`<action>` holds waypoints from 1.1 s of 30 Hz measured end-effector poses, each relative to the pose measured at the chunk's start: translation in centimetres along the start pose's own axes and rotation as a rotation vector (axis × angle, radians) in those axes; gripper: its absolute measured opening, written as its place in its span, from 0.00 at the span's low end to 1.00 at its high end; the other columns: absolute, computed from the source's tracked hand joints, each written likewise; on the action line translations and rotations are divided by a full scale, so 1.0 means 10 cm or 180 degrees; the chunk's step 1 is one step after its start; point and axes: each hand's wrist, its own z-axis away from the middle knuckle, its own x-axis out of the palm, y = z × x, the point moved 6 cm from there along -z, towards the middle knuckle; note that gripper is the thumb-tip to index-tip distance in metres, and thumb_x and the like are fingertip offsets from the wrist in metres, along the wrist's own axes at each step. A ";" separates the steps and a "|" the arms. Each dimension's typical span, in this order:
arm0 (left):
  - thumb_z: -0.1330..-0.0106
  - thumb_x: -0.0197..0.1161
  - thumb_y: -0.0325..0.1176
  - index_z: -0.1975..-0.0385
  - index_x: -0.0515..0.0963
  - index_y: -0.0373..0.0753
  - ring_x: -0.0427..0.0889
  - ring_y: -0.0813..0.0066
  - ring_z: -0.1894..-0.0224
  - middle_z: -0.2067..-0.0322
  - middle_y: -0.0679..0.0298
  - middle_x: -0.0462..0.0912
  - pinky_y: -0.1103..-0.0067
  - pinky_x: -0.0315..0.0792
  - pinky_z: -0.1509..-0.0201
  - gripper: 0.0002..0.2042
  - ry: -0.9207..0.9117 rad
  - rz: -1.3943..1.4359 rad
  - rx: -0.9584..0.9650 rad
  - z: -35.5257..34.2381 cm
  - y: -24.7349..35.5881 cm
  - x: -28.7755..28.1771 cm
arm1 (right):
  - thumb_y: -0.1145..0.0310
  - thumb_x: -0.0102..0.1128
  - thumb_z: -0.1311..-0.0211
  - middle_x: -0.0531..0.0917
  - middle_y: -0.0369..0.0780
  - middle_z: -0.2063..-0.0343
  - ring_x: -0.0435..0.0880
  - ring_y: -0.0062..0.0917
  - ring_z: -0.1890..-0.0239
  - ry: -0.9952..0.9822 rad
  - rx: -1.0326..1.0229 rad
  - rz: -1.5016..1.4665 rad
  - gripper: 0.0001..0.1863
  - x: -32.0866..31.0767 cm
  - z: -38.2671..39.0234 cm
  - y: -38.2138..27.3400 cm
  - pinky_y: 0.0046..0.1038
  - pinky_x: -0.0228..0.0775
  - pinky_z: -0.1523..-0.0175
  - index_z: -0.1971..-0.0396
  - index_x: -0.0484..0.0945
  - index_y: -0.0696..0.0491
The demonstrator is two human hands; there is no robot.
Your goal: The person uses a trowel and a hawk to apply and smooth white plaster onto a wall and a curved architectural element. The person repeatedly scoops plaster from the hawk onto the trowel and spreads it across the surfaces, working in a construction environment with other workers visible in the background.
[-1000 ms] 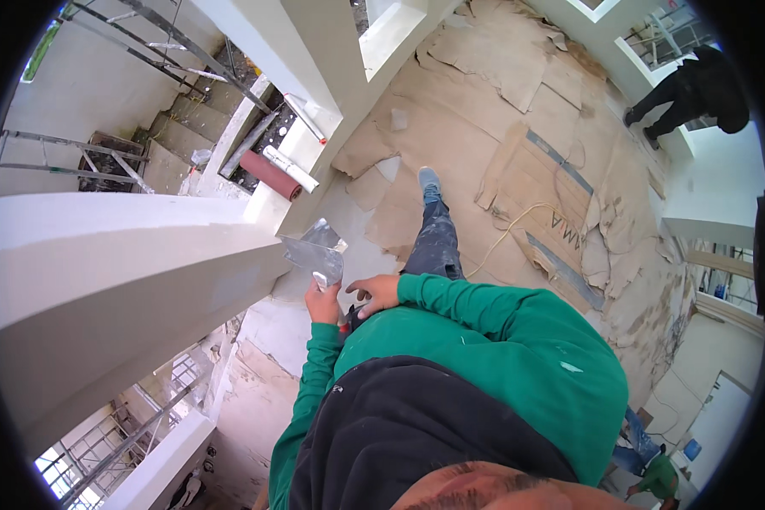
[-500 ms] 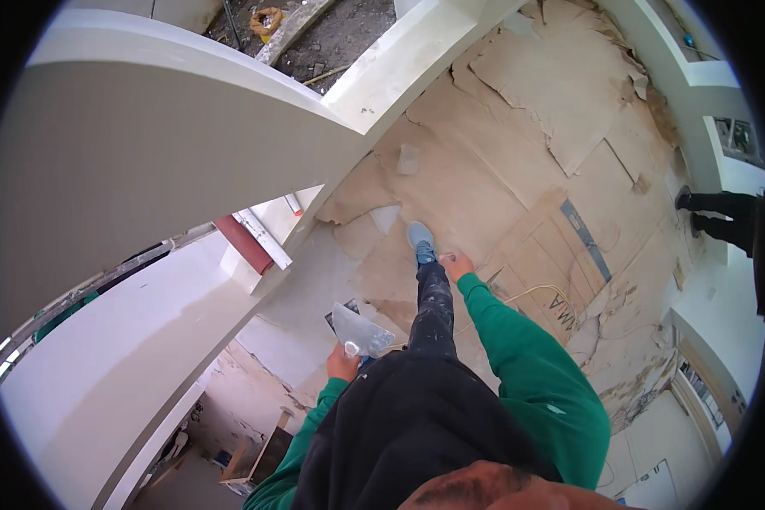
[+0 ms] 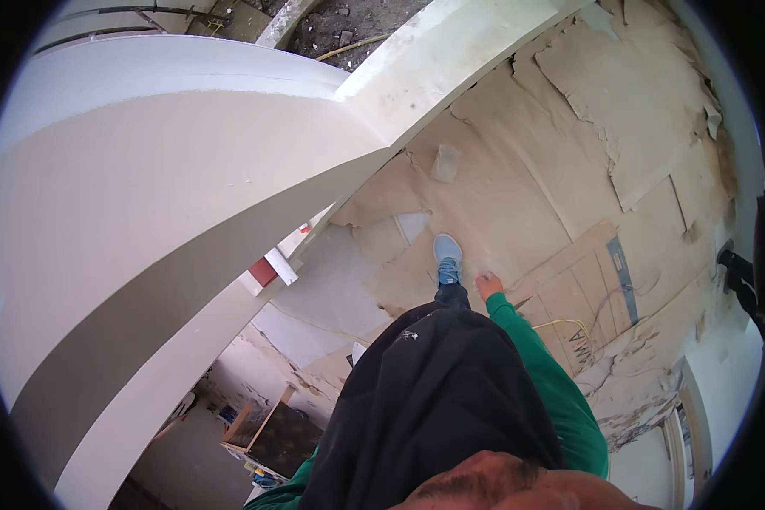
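The right hand (image 3: 488, 286) hangs over the brown floor covering (image 3: 518, 195), just beside the blue-grey shoe (image 3: 448, 248) in view; its fingers look loosely curled, and I cannot tell whether they hold anything. The left hand is out of sight, so its state cannot be told. A pale edge (image 3: 359, 351) shows beside the dark garment (image 3: 433, 391) (too little of it to name).

Forward and rightward, the covering spreads wide, its torn sheets overlapping, toward another person's dark legs (image 3: 744, 280) near the far wall. Leftward, room narrows at the long pale wall (image 3: 187, 153), where a red roll (image 3: 263, 272) and a white roll (image 3: 281, 266) poke past an edge.
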 end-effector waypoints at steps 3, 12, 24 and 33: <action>0.44 0.65 0.46 0.61 0.77 0.36 0.81 0.42 0.62 0.69 0.46 0.83 0.58 0.73 0.60 0.20 -0.0012 0.0122 -0.0007 -0.02 0.02 0.04 | 0.68 0.57 0.41 0.82 0.39 0.76 0.80 0.23 0.79 -0.0235 0.0094 0.0082 0.11 0.16 0.11 -0.05 0.24 0.72 0.73 0.63 0.78 0.58; 0.42 0.63 0.47 0.61 0.77 0.35 0.80 0.41 0.63 0.70 0.45 0.82 0.57 0.73 0.61 0.20 0.0243 0.0489 0.0296 -0.18 0.02 0.08 | 0.63 0.58 0.44 0.85 0.42 0.73 0.84 0.27 0.75 0.0034 -0.0927 0.1683 0.12 0.62 0.33 -1.10 0.30 0.76 0.65 0.63 0.82 0.54; 0.42 0.69 0.48 0.63 0.80 0.28 0.77 0.74 0.69 0.70 0.58 0.84 0.73 0.73 0.62 0.24 0.0549 0.3205 0.0481 0.44 1.48 -1.04 | 0.63 0.65 0.46 0.84 0.49 0.62 0.84 0.41 0.59 -0.2867 -0.1992 0.1897 0.30 1.75 3.95 -1.40 0.38 0.74 0.53 0.45 0.68 0.61; 0.43 0.69 0.41 0.60 0.79 0.28 0.83 0.68 0.65 0.67 0.53 0.85 0.72 0.74 0.58 0.20 0.0446 0.2560 0.1340 0.60 2.64 -1.10 | 0.67 0.60 0.42 0.79 0.51 0.52 0.80 0.40 0.51 -0.1906 -0.1714 0.1243 0.31 1.19 4.02 -1.93 0.42 0.70 0.46 0.40 0.62 0.59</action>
